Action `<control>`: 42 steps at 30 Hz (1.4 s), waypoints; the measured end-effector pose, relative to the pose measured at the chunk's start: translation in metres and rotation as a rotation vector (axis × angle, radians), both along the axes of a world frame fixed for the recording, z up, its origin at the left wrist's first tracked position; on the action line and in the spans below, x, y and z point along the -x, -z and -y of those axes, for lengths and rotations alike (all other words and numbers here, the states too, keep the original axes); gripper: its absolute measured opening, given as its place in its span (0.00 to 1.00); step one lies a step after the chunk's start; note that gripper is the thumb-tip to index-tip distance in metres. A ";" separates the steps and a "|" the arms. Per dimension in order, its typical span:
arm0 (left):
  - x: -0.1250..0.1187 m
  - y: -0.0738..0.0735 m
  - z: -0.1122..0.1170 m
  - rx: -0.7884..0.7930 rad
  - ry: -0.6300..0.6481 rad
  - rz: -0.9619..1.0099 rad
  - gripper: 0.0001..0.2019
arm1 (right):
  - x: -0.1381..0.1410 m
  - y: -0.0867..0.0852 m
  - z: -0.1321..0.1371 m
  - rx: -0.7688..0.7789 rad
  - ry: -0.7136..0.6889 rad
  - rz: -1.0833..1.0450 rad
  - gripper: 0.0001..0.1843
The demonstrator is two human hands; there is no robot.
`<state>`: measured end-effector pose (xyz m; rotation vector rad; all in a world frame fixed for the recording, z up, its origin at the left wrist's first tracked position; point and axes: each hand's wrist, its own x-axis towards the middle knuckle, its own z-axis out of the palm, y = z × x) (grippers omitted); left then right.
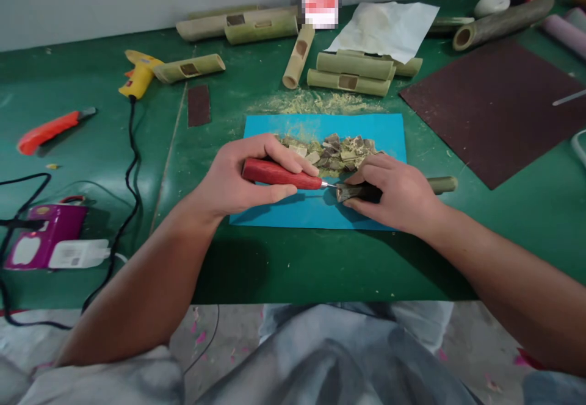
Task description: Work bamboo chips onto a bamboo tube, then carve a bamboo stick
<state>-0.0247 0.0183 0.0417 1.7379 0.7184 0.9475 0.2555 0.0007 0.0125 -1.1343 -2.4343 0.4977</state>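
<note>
My left hand [270,170] is closed round a carving tool [281,175] with a red wooden handle and a thin metal shaft. The shaft points right and reaches the open end of a bamboo tube [442,185], where its tip is too small to make out. Fingers of my right hand [396,193] wrap round this dark-mottled tube and hide its middle; its greenish far end sticks out to the right. Both hands are over a blue sheet [265,216]. Bamboo chips and shavings [341,150] lie heaped on the sheet just behind my hands.
Several cut bamboo tubes [348,83] lie at the back, some beneath white paper [384,30]. A brown sandpaper sheet [499,112] is on the right. On the left are a yellow glue gun [141,75], a red utility knife [50,132] and a purple power strip [59,228] with cables.
</note>
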 end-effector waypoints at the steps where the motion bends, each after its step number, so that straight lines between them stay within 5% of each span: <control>1: 0.000 0.000 0.000 -0.005 0.002 -0.007 0.13 | 0.000 0.000 0.000 0.000 -0.001 -0.001 0.10; 18: 0.000 0.001 0.000 -0.026 0.010 0.041 0.13 | 0.000 0.000 0.000 -0.005 -0.009 -0.001 0.10; 27: -0.007 -0.014 0.007 -0.061 -0.099 -0.084 0.12 | 0.002 0.002 -0.001 -0.019 -0.023 -0.023 0.10; 35: -0.016 -0.011 0.016 0.007 -0.279 -0.137 0.08 | 0.002 0.005 0.001 -0.042 -0.018 -0.048 0.08; 42: -0.018 -0.002 0.013 0.111 -0.312 -0.097 0.08 | 0.002 0.005 0.001 -0.026 0.010 -0.051 0.07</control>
